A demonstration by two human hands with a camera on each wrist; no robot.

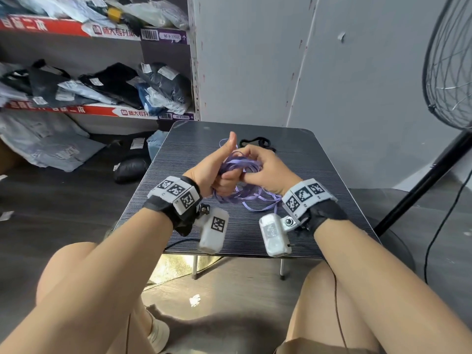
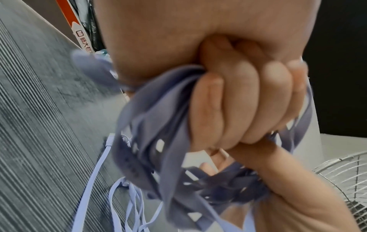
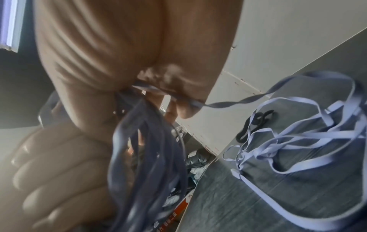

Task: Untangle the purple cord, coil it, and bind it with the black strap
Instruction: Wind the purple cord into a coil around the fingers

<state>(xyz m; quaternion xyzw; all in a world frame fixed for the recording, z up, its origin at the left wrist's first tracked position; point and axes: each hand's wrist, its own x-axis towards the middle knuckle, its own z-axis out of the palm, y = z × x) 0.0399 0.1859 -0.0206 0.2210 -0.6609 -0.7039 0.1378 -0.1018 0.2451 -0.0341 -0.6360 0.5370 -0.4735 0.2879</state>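
Observation:
The purple cord is a flat ribbon-like band, partly gathered into loops above the dark table. My left hand grips the bundle of loops in a fist, thumb pointing up; the curled fingers wrap the cord. My right hand pinches a strand of the cord right beside the bundle. Loose tangled lengths trail on the table below the hands. The black strap lies on the table beyond the hands, also seen as a dark curl.
Shelves with bagged clothes stand at the left, more bags on the floor. A standing fan with a black pole is at the right. A grey wall is behind the table. My knees are below the table's near edge.

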